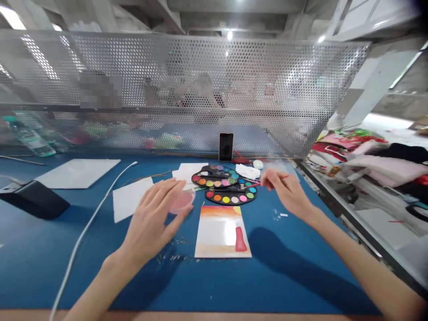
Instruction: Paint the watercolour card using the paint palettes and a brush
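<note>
My right hand point(284, 187) is closed on a thin red paintbrush point(256, 183), whose tip is over the paint palettes. The front palette point(230, 195) and the rear palette point(217, 176) hold round paint cakes in many colours and partly overlap. Below them lies a small painting point(217, 232) with an orange band and yellow corner at its top and a red shape at lower right. My left hand point(160, 209) has its fingers apart around a round dish of pink liquid point(182, 201); whether they touch it is unclear.
A phone point(226, 147) stands against the perforated metal screen point(167, 89). White tissue point(247, 171) lies behind the palettes. Leftward are white sheets point(130, 198), a white cable point(80, 240), a black device point(36, 199) and a bottle point(30, 137). Piled fabric point(374, 165) is at right.
</note>
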Motion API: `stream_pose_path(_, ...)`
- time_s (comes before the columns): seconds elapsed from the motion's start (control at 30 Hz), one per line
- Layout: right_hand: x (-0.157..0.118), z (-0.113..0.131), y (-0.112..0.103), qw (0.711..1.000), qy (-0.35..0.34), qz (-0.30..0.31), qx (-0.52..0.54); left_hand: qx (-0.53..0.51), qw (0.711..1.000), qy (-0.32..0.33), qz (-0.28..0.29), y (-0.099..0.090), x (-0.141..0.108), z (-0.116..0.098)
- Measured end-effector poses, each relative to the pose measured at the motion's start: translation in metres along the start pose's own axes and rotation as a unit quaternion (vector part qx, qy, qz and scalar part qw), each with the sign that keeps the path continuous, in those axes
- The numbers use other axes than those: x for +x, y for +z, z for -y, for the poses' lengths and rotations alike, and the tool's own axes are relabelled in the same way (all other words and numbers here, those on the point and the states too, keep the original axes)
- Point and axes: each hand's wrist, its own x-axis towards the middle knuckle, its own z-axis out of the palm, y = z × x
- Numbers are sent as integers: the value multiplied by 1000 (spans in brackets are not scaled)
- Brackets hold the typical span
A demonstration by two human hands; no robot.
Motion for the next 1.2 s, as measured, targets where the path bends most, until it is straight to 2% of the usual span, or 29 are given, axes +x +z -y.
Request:
stream_pose_path(0.1, -2, -8, 33, 997, 60, 15, 43, 6, 996, -94, 1, 15, -31, 36)
stream_pose_path(0.23, 10, -12, 91, 991, 65, 64, 99, -11, 986, -155, 64, 43, -44, 69)
stream_pose_path(0.37, 17, -12, 144, 985, 42, 130, 104, -32, 978, -188, 89, 64, -48, 82)
stream_pose_path(0.5, 19, -12, 174, 984, 6, 167, 60, -44, 976, -202, 69, 76, -59, 86)
stream_pose_path(0.67, 29, -17, 187, 977, -12, 212, 29, -43, 981, -177, 63, 84, -70, 88)
stream_pose_path(0.97, 25, -20, 183, 982, 11, 188, 32, -25, 986, -153, 65, 84, -70, 84)
stream_pose_path(1.2, 23, -28, 176, 977, 54, 182, 100, -15, 985, -155, 73, 81, -69, 81)
